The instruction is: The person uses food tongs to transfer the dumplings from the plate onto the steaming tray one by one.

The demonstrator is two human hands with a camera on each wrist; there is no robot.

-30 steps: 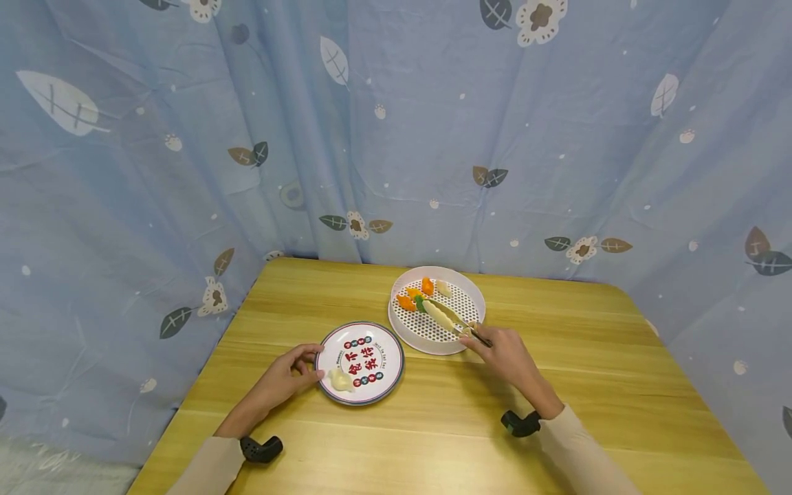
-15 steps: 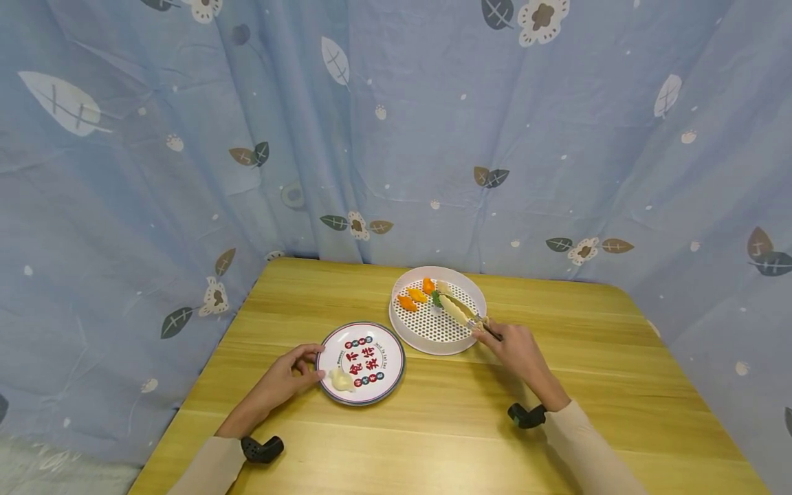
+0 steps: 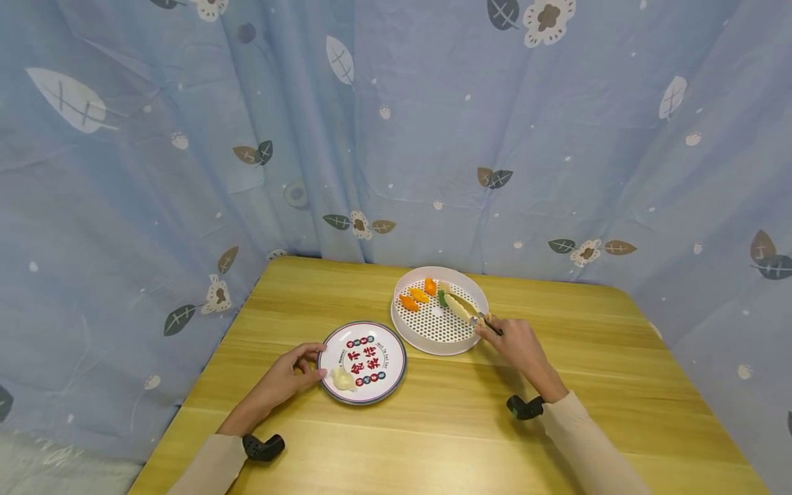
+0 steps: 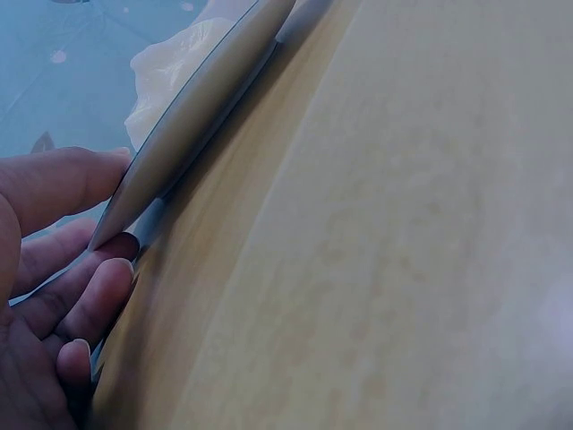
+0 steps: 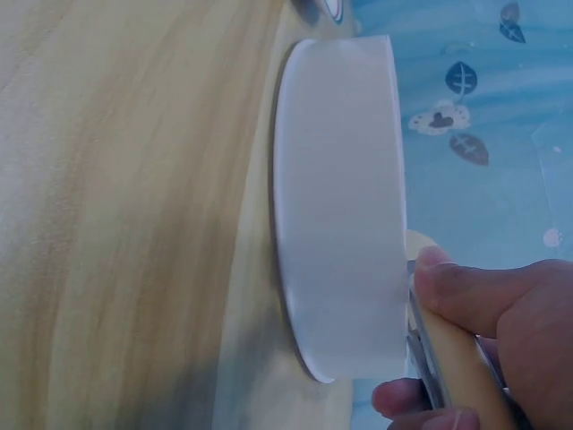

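My left hand (image 3: pixel 307 369) holds the near left rim of a round printed plate (image 3: pixel 381 342). The left wrist view shows the thumb over the plate rim (image 4: pixel 192 116) and the fingers (image 4: pixel 89 305) under it. One white dumpling (image 3: pixel 339 378) lies on that plate. My right hand (image 3: pixel 498 330) grips cream-handled tongs (image 3: pixel 460 309) that reach into a white perforated tray (image 3: pixel 433 328). The tong tips sit by a green piece (image 3: pixel 442 299) and a white dumpling (image 3: pixel 444 286) at the tray's back. Three orange dumplings (image 3: pixel 419 294) lie to their left.
The plate and tray stand on a yellow wooden table (image 3: pixel 433 419) enclosed by a blue leaf-print curtain (image 3: pixel 396 137) at the back and both sides. The tray's wall (image 5: pixel 345 206) rises just left of my right thumb (image 5: pixel 474 287).
My right hand has moved the tongs back and to the right across the tray, from near the orange dumplings toward the green piece. My left hand stays on the plate rim.
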